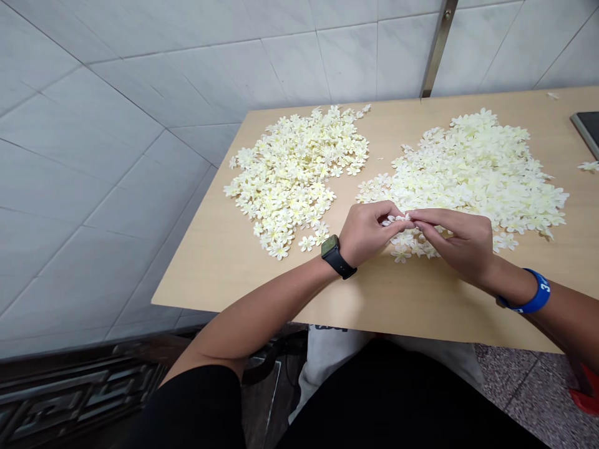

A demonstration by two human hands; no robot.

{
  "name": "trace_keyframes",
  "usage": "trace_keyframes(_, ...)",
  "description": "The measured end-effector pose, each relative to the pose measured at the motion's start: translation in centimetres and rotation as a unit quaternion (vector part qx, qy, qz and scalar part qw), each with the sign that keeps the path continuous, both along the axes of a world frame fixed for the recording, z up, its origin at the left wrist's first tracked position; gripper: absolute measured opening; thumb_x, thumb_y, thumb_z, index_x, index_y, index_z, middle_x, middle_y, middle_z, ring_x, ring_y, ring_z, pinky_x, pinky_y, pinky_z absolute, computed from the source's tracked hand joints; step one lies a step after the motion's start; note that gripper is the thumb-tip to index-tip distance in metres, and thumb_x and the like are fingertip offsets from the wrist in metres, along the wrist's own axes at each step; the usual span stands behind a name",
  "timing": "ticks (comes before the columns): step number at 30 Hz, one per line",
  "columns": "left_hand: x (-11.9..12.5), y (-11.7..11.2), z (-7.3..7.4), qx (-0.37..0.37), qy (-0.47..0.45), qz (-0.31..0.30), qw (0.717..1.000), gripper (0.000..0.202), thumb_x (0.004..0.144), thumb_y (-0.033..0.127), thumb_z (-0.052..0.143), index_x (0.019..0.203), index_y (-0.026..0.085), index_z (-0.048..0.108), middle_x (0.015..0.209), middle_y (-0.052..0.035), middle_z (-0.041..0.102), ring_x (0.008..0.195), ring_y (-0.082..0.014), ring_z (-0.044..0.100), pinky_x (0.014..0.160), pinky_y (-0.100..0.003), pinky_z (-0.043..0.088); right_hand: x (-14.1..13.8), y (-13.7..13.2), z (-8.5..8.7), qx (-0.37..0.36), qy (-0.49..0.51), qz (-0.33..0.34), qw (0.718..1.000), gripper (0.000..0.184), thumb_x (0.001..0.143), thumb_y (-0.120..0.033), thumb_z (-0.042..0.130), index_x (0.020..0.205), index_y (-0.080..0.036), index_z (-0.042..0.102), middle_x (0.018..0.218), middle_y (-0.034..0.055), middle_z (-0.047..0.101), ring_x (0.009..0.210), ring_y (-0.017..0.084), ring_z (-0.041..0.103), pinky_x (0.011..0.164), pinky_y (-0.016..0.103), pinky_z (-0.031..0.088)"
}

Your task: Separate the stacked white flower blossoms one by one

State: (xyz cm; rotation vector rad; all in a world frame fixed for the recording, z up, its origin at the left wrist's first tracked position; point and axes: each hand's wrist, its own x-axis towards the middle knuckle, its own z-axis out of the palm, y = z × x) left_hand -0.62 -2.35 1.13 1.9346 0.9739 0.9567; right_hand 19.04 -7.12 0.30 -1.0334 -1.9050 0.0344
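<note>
My left hand (365, 232) and my right hand (456, 243) meet above the table, their fingertips pinching a small cream-white fabric flower (397, 219) between them. Its shape is partly hidden by my fingers. Right under my hands lies the near edge of a large heap of similar flowers (472, 171). A second heap of cream flowers with yellowish centres (294, 174) lies to the left of my left hand, not touching it. A black smartwatch (334, 255) sits on my left wrist, and a blue wristband (528, 293) circles my right wrist.
The light wooden table (224, 255) stands against a white tiled wall (116, 156) with a metal strip (437, 47). A dark flat device (587, 128) lies at the right edge. Dark carved furniture (70, 393) stands low left, and a red object (584, 393) low right.
</note>
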Motion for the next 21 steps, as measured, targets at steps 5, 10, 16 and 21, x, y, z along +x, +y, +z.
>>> trace_keyframes(5,-0.02,-0.02,-0.07,0.005,-0.002,-0.003,1.000,0.038,0.087,0.053,0.072,0.075,0.017,0.072,0.068,-0.0025,0.072,0.059,-0.0106,0.054,0.058,-0.025,0.039,-0.08,-0.07,0.13,-0.002,0.005,0.008,1.000,0.030,0.092,-0.012,0.066,0.108,-0.035,0.076,0.100,-0.0027,0.082,0.087,0.025,0.080,0.077,0.039,0.069)
trace_keyframes(10,-0.07,0.04,-0.14,0.031,0.013,-0.002,0.999,0.040,0.086,0.056,0.072,0.074,0.018,0.072,0.067,-0.0012,0.071,0.059,-0.0101,0.054,0.059,-0.025,0.040,-0.35,0.23,0.20,-0.038,0.026,0.026,0.999,0.021,0.092,-0.014,0.064,0.097,-0.032,0.073,0.092,-0.0006,0.080,0.083,0.022,0.078,0.071,0.036,0.067)
trace_keyframes(16,-0.01,0.19,-0.45,0.049,0.030,-0.018,0.998,0.045,0.086,0.061,0.069,0.074,0.019,0.073,0.068,-0.0018,0.071,0.064,-0.0115,0.059,0.061,-0.024,0.042,-0.46,0.40,0.37,-0.151,0.069,0.035,0.986,0.009,0.090,-0.016,0.062,0.089,-0.025,0.066,0.087,0.0035,0.073,0.078,0.018,0.070,0.064,0.030,0.061)
trace_keyframes(21,0.01,0.44,-0.53,0.051,0.022,-0.031,0.998,0.043,0.085,0.058,0.072,0.072,0.018,0.072,0.068,-0.0012,0.071,0.062,-0.0102,0.058,0.060,-0.024,0.040,-0.27,0.45,0.77,-0.227,0.102,0.055,0.967,0.009,0.089,-0.016,0.063,0.083,-0.022,0.064,0.078,0.0020,0.067,0.068,0.015,0.064,0.055,0.026,0.053)
